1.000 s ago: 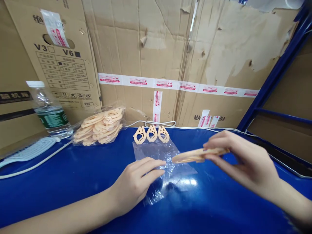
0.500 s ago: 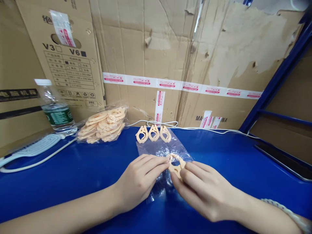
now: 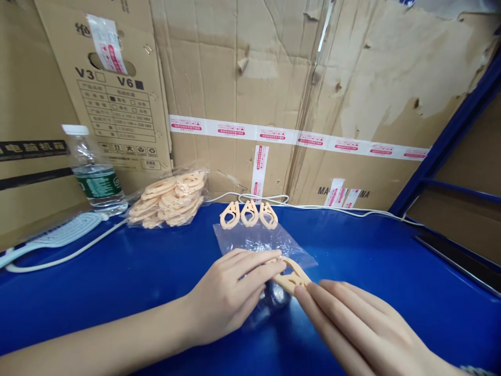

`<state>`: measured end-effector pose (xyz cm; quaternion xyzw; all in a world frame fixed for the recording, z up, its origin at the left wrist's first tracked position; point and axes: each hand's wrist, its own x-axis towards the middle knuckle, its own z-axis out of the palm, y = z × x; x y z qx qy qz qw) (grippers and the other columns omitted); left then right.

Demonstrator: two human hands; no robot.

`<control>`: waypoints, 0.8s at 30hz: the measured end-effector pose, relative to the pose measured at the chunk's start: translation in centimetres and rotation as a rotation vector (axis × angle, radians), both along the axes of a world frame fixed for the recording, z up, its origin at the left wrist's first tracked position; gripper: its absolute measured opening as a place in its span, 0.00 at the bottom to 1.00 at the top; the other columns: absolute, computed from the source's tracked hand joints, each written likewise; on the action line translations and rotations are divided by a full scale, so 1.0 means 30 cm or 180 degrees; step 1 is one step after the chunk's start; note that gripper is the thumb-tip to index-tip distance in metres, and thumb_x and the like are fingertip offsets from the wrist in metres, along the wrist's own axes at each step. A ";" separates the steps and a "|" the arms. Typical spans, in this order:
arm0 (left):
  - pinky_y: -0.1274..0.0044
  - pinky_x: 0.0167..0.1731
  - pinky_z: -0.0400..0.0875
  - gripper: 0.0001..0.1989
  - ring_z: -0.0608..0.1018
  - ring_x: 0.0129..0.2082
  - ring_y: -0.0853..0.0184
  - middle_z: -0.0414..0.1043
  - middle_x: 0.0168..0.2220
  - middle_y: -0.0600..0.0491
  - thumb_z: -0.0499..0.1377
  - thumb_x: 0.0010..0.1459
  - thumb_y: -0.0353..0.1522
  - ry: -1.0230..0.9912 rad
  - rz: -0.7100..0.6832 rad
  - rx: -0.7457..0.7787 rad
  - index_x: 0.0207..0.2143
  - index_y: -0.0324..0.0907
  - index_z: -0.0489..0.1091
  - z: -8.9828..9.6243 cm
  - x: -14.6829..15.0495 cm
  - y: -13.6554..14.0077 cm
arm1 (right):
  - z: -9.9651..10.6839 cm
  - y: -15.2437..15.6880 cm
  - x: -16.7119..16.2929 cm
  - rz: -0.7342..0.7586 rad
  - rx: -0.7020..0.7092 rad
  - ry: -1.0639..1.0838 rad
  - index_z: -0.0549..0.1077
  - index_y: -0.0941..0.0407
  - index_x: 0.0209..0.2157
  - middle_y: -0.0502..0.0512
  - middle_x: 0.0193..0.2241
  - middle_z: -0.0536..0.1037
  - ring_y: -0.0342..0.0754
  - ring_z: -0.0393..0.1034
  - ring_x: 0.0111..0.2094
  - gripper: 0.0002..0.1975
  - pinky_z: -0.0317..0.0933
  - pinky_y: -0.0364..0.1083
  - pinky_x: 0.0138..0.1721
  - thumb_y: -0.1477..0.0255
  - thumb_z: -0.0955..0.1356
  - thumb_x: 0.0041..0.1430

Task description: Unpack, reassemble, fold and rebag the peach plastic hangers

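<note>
A beige plastic folding hanger point(image 3: 298, 272) is held between both hands above the table, its rounded frame and central opening showing. My left hand point(image 3: 230, 290) is closed, its fingertips on the hanger's left end and covering part of it. My right hand point(image 3: 360, 324) pinches the right end between thumb and fingers. Beneath the hands lies a clear plastic bag point(image 3: 256, 239), flat and wrinkled. Just behind it, three folded hangers point(image 3: 249, 214) of the same beige plastic stand side by side in a row.
A clear bag full of beige hangers point(image 3: 170, 201) sits at the back left, near a water bottle point(image 3: 97, 180) and a pale hairbrush point(image 3: 66, 230). A white cable point(image 3: 336, 207) runs along the cardboard wall point(image 3: 219, 73). At the right lies a dark flat device point(image 3: 457, 261).
My right hand has moved right and toward me, its grip now at the hanger's right end. The held hanger has turned and tilted, reaching further right. My left hand keeps hold.
</note>
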<state>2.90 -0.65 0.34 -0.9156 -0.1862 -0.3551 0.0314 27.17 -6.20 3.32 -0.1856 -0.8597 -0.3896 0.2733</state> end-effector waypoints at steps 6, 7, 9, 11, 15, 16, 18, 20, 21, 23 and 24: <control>0.65 0.59 0.64 0.15 0.71 0.57 0.62 0.71 0.56 0.49 0.52 0.66 0.34 -0.0231 0.0462 -0.0602 0.53 0.43 0.67 0.053 -0.045 0.090 | -0.028 -0.046 0.087 -0.0178 0.0137 0.0175 0.76 0.61 0.49 0.62 0.37 0.81 0.50 0.77 0.38 0.24 0.73 0.45 0.40 0.64 0.54 0.72; 0.61 0.60 0.62 0.15 0.70 0.58 0.60 0.70 0.56 0.48 0.51 0.67 0.36 -0.0054 0.0652 -0.0723 0.53 0.43 0.67 0.053 -0.058 0.121 | -0.023 -0.046 0.089 -0.0174 0.0113 0.0186 0.76 0.61 0.49 0.63 0.37 0.81 0.51 0.77 0.38 0.23 0.73 0.46 0.40 0.65 0.55 0.72; 0.54 0.61 0.56 0.19 0.67 0.61 0.55 0.68 0.59 0.45 0.50 0.67 0.40 0.0233 0.1114 -0.0846 0.56 0.42 0.65 0.042 -0.081 0.175 | -0.005 -0.040 0.080 -0.0085 0.0073 0.0180 0.76 0.62 0.47 0.63 0.36 0.81 0.52 0.77 0.38 0.22 0.73 0.47 0.40 0.68 0.55 0.71; 0.47 0.62 0.48 0.24 0.61 0.64 0.51 0.62 0.63 0.44 0.50 0.66 0.43 0.0579 0.1478 -0.0956 0.59 0.43 0.62 0.026 -0.097 0.204 | 0.018 -0.031 0.062 -0.0040 -0.0005 0.0049 0.77 0.63 0.42 0.62 0.34 0.82 0.52 0.78 0.36 0.20 0.73 0.47 0.38 0.75 0.55 0.70; 0.46 0.61 0.45 0.27 0.56 0.66 0.50 0.56 0.66 0.44 0.48 0.66 0.47 0.1072 0.1528 -0.1132 0.63 0.47 0.58 0.001 -0.098 0.189 | 0.049 -0.013 0.027 -0.0145 -0.0149 -0.0261 0.77 0.63 0.34 0.58 0.32 0.83 0.51 0.78 0.33 0.22 0.71 0.46 0.35 0.84 0.54 0.66; 0.46 0.61 0.44 0.28 0.56 0.67 0.50 0.55 0.67 0.44 0.49 0.66 0.48 0.1104 0.1494 -0.1110 0.63 0.48 0.58 -0.002 -0.094 0.178 | 0.050 -0.008 0.021 -0.0150 -0.0140 -0.0244 0.77 0.63 0.33 0.58 0.31 0.83 0.51 0.78 0.33 0.22 0.70 0.47 0.34 0.84 0.54 0.66; 0.45 0.62 0.44 0.28 0.56 0.67 0.49 0.54 0.67 0.45 0.49 0.65 0.49 0.1081 0.1433 -0.1043 0.64 0.49 0.58 -0.007 -0.085 0.158 | 0.046 0.001 0.014 -0.0122 -0.0119 -0.0140 0.77 0.64 0.33 0.59 0.30 0.82 0.52 0.77 0.32 0.22 0.70 0.48 0.33 0.84 0.54 0.66; 0.45 0.61 0.44 0.28 0.57 0.66 0.48 0.55 0.67 0.45 0.49 0.65 0.49 0.1055 0.1387 -0.1026 0.64 0.50 0.58 -0.010 -0.078 0.142 | 0.038 0.006 0.009 -0.0105 -0.0127 -0.0124 0.78 0.63 0.34 0.60 0.30 0.82 0.52 0.77 0.32 0.22 0.70 0.49 0.33 0.84 0.54 0.66; 0.45 0.61 0.44 0.28 0.57 0.66 0.48 0.55 0.67 0.45 0.49 0.65 0.49 0.1064 0.1365 -0.1035 0.64 0.51 0.58 -0.010 -0.075 0.135 | 0.033 0.004 0.007 -0.0137 -0.0148 -0.0175 0.78 0.63 0.34 0.59 0.31 0.83 0.51 0.77 0.32 0.21 0.70 0.49 0.33 0.84 0.54 0.66; 0.45 0.61 0.43 0.29 0.58 0.65 0.48 0.57 0.66 0.45 0.50 0.65 0.49 0.1097 0.1297 -0.1051 0.64 0.51 0.57 -0.007 -0.070 0.119 | 0.024 -0.005 0.005 -0.0185 -0.0031 -0.0176 0.78 0.60 0.34 0.55 0.31 0.83 0.49 0.78 0.32 0.21 0.70 0.47 0.33 0.84 0.56 0.65; 0.45 0.61 0.43 0.29 0.59 0.65 0.48 0.57 0.66 0.45 0.50 0.65 0.49 0.1101 0.1245 -0.1052 0.64 0.51 0.57 -0.005 -0.068 0.111 | 0.019 -0.013 0.004 -0.0187 0.0090 -0.0100 0.78 0.59 0.34 0.52 0.30 0.83 0.47 0.78 0.30 0.20 0.70 0.45 0.33 0.85 0.57 0.65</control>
